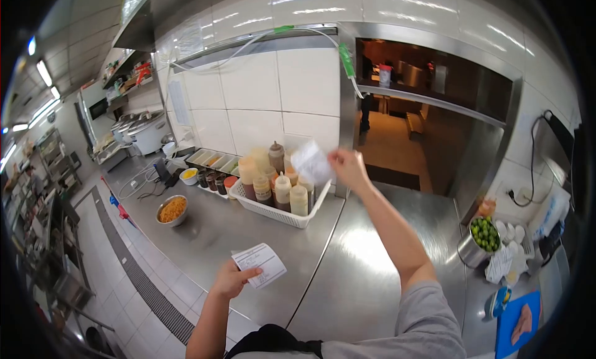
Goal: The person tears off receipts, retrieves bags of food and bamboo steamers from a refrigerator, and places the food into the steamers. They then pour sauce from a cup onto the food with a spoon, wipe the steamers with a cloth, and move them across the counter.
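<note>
My left hand grips a printed paper slip by its edge, thumb on top, low over the steel counter. Raised higher and to the right, my right hand pinches a second white paper, blurred by motion. Behind that paper stands a white plastic basket holding several squeeze bottles with sauces of different colours. The raised paper hides part of the basket's right side.
A metal bowl of orange shredded food sits left on the counter, near small jars. At right are a pot of green limes and a blue cutting board with raw meat. A pass-through window opens ahead.
</note>
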A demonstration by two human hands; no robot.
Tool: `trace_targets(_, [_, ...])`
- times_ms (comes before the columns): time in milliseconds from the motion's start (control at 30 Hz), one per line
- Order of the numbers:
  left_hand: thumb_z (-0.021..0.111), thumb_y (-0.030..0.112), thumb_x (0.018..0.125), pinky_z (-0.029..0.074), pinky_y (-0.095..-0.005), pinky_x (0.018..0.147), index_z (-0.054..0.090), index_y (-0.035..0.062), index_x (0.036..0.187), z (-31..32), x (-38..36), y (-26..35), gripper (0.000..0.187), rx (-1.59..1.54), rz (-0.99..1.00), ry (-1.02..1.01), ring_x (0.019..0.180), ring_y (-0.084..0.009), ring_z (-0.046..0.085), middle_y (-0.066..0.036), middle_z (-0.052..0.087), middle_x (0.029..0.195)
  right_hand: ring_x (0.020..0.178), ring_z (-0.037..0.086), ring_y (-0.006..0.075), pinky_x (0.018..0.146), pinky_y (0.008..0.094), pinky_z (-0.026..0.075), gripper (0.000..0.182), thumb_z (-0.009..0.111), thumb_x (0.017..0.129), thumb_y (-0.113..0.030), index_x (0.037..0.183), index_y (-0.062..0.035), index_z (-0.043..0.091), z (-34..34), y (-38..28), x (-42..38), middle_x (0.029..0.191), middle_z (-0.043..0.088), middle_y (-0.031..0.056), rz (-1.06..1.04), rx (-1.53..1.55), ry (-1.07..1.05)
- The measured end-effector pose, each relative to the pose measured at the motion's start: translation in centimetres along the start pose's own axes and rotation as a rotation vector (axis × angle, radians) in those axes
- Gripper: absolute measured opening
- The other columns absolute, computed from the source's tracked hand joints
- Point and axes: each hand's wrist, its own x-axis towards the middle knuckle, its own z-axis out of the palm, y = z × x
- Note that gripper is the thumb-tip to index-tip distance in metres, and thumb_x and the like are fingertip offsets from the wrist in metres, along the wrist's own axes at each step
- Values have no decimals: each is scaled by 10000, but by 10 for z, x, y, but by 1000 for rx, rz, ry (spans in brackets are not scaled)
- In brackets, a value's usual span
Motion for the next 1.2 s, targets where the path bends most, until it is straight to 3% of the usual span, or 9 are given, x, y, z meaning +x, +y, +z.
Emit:
trace_targets(333, [637,-43,683,425,-281,813,482,-50,1091,2,-6,-2,437,-186,0,119,937,-179,549,-106,572,1020,621,602,195,582,307,471,131,598,707,-155,769,-43,626,33,60,294,686,623,87,-33,302,601])
trace_targets(700, [630,-67,674,436,-299,819,480,-56,1081,-24,-16,-8,434,-228,-65,257,956,-197,544,-123,563,1031,705,606,316,676,388,478,189,558,645,-165,769,-39,624,59,42,322,744,619,164,524,226,560])
trace_targets(767, [637,-53,676,433,-295,818,481,-55,1083,-26,-15,-7,436,-171,-67,245,950,-189,545,-118,565,1031,738,594,337,680,407,464,191,553,652,-138,799,-19,581,57,36,318,761,613,167,61,-197,802])
trace_targets(900, [649,-35,673,430,-286,817,483,-52,1088,-36,-19,-13,447,-155,-52,240,947,-178,542,-109,568,1027,793,567,337,711,412,440,223,566,669,-148,834,1,536,39,32,307,810,589,173,167,-243,667])
trace_targets(1033, [654,-45,651,428,-298,820,472,-54,1092,-46,-22,-15,478,-131,5,252,950,-189,541,-115,564,1025,794,513,291,727,375,415,273,570,729,-187,910,6,503,60,21,242,848,529,159,-192,-240,883])
trace_targets(1067, [647,-67,635,427,-315,830,459,-56,1096,-48,-24,-12,498,-100,13,261,961,-209,541,-126,559,1029,702,519,251,645,328,434,205,539,749,-121,907,6,509,82,19,203,776,530,135,-219,-46,774])
trace_targets(1133, [653,-55,628,423,-309,831,463,-52,1095,-52,-24,-1,505,-96,29,252,961,-201,538,-111,562,1025,705,526,121,628,292,447,161,449,820,-168,890,-45,525,107,-16,87,770,538,46,157,782,-129])
trace_targets(1167, [654,-53,627,420,-306,835,465,-46,1097,-55,-24,4,507,-111,82,260,961,-198,538,-107,561,1028,721,543,135,638,299,459,289,392,863,-286,868,-42,546,110,-42,46,784,572,61,-34,289,-647])
trace_targets(1200, [654,-50,625,417,-303,839,468,-40,1099,-58,-26,8,510,-124,131,275,962,-195,537,-103,561,1030,770,567,155,684,285,451,485,311,877,-445,858,-34,566,113,-82,0,821,596,79,375,650,-1019])
